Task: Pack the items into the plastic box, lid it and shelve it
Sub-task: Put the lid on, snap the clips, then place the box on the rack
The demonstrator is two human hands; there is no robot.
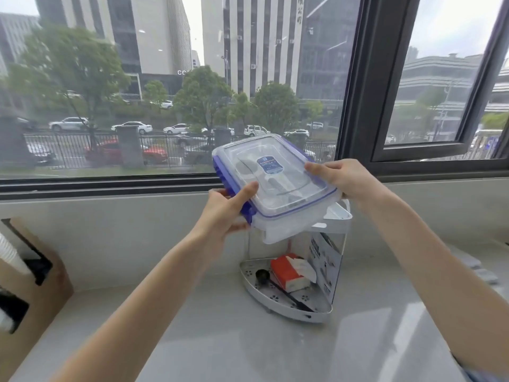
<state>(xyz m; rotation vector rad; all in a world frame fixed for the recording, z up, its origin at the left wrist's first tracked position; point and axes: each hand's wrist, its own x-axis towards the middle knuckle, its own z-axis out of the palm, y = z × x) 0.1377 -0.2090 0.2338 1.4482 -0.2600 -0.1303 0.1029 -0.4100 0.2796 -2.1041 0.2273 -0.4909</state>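
Note:
A clear plastic box (286, 224) with a clear lid (275, 175) and blue clips is held in the air, tilted, just above the top tier of a white corner shelf (337, 216). The lid is on, with a blue label in its middle. Dim shapes of items show through the lid. My left hand (225, 213) grips the box's near-left side, thumb on the lid. My right hand (338, 177) grips its right edge.
The shelf's lower tier (316, 315) holds an orange tissue pack (289, 274), a black scoop (261, 275) and a printed card. A cardboard box (30, 282) stands at the left on the grey counter (220, 340). A large window runs behind.

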